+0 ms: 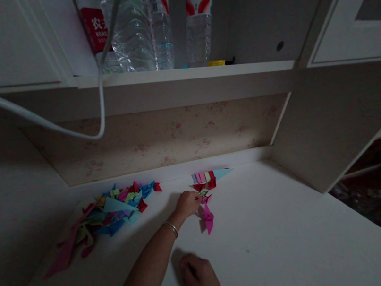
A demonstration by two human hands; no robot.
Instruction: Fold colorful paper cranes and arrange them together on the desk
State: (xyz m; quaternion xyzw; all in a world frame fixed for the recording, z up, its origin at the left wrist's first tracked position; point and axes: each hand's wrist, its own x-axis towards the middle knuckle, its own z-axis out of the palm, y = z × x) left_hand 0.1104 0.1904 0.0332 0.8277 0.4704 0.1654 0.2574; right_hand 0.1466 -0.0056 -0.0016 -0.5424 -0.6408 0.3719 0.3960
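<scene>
My left hand (187, 204), with a bracelet on its wrist, reaches across the white desk. Its fingers are pinched together at a small folded paper piece (205, 199), partly hidden behind the fingertips. Just below lies a magenta origami piece (208, 218). Above the hand, folded papers in red (212, 181), pink (201, 177) and light blue (221, 173) form a small group near the wall. Closer to me, my right hand (200, 277) rests on the desk in a loose fist, with nothing visible in it.
A heap of colourful folded papers (115, 211) lies on the desk's left side. Overhead, a shelf (183, 73) holds several plastic bottles (198, 22). A white cable (67, 131) hangs in front of it. A side panel (332, 107) bounds the right.
</scene>
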